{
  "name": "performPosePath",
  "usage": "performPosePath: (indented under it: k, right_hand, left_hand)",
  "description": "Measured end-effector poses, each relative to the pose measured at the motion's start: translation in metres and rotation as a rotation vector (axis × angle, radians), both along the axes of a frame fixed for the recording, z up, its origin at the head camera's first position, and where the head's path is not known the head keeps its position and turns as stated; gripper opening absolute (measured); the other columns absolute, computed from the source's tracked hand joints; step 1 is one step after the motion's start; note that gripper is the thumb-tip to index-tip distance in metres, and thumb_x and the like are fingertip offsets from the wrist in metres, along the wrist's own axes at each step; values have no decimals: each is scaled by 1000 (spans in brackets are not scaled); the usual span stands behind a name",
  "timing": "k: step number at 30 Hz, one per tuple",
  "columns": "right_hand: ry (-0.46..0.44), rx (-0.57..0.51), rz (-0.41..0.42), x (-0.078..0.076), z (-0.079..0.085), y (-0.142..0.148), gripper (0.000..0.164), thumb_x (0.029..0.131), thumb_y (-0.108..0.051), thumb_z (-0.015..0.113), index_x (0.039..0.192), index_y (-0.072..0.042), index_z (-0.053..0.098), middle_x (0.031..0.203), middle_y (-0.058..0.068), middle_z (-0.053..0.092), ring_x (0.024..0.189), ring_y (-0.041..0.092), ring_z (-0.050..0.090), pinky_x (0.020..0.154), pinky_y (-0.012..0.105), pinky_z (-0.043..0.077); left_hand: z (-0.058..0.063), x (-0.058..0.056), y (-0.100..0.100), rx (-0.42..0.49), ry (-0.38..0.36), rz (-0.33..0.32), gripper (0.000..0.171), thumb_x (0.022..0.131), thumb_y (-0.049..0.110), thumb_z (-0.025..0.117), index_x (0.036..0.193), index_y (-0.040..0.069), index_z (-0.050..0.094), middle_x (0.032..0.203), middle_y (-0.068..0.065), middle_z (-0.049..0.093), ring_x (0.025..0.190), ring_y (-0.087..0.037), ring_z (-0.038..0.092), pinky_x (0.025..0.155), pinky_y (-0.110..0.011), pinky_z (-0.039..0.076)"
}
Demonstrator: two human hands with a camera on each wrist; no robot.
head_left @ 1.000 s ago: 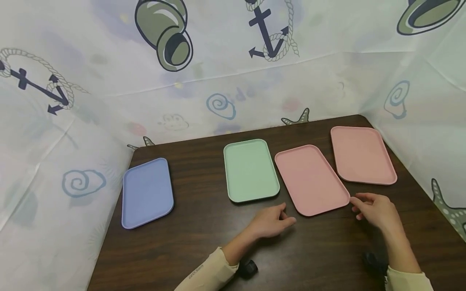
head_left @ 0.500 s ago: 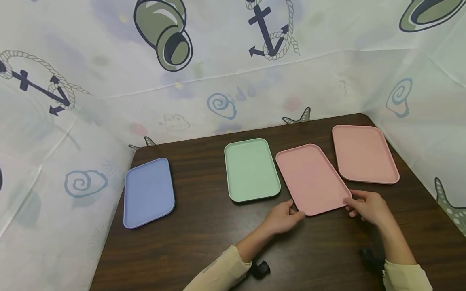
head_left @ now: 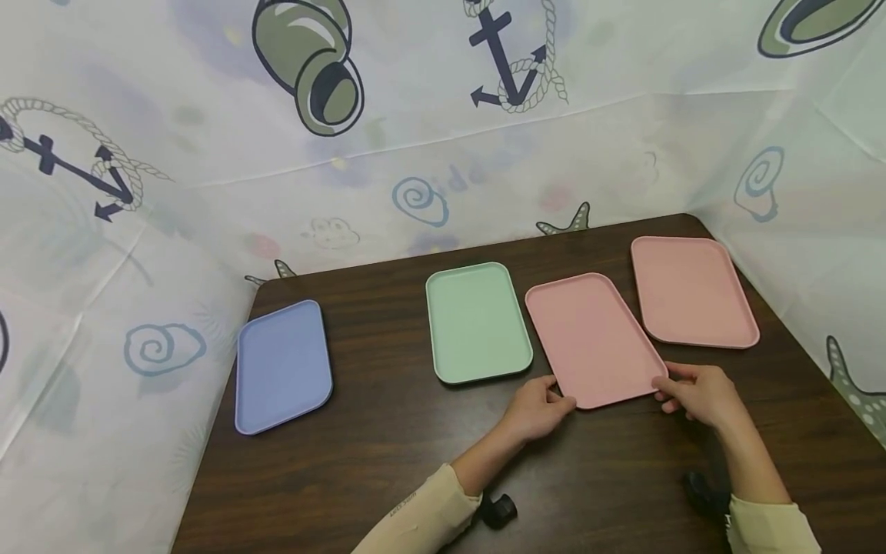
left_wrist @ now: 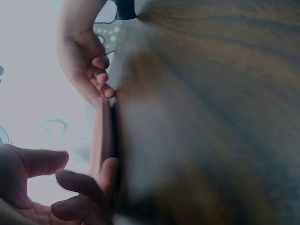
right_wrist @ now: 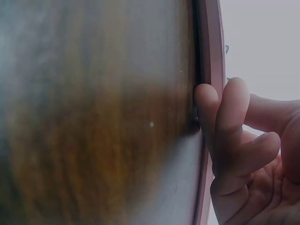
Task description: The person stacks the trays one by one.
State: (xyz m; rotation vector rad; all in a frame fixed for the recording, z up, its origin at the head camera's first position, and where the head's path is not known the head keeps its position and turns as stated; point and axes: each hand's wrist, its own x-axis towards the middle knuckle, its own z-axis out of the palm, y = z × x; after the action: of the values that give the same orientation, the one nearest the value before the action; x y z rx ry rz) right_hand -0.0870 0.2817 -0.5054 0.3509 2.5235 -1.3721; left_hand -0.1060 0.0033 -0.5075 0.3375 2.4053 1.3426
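Note:
A pink tray (head_left: 595, 338) with rounded corners lies on the table, right of the middle in the head view. My left hand (head_left: 538, 408) holds its near left corner, thumb at the front edge and index finger along the left side. At the near right corner my right hand (head_left: 702, 394) pinches the rim, thumb over it and fingers lower down. In the left wrist view a fingertip touches the side of the tray (left_wrist: 97, 140). The right wrist view shows right-hand fingers (right_wrist: 225, 117) against the pink rim (right_wrist: 213, 47); their undersides are partly hidden.
A green tray (head_left: 477, 323) lies just left of the held one, and a second pink tray (head_left: 694, 292) close on its right. Farther left is a blue tray (head_left: 284, 369). Patterned cloth (head_left: 415, 138) rises behind the dark wooden table (head_left: 388, 462).
My left hand has moved right and taken hold of the pink tray's near left corner. My right thumb has come over the near right rim. The trays lie about where they were.

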Motion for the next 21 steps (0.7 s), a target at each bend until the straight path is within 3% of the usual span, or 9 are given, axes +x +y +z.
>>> performPosePath:
  k: [5, 13, 21]
  right_hand:
    - [-25, -32, -17, 3, 1, 0, 62, 96, -24, 65, 137, 16, 43, 80, 9, 74, 64, 16, 70, 50, 31, 45]
    - [-40, -49, -15, 9, 5, -2, 66, 92, -30, 70, 136, 14, 47, 83, 9, 74, 66, 16, 70, 52, 32, 45]
    - [11, -57, -11, 17, 8, -7, 66, 91, -30, 72, 134, 15, 50, 84, 11, 74, 65, 16, 69, 50, 31, 45]
  left_hand:
    - [-6, 0, -3, -19, 72, 53, 44, 86, 18, 72, 122, -2, 58, 76, 4, 72, 81, -7, 64, 78, -25, 48]
    - [-7, -3, -8, 12, 59, 105, 38, 83, 16, 78, 112, 2, 57, 71, 1, 70, 63, -4, 57, 63, -24, 46]
    - [-6, -1, -12, -33, 94, 98, 37, 83, 18, 77, 111, 6, 56, 68, 8, 68, 70, -5, 58, 69, -25, 45]
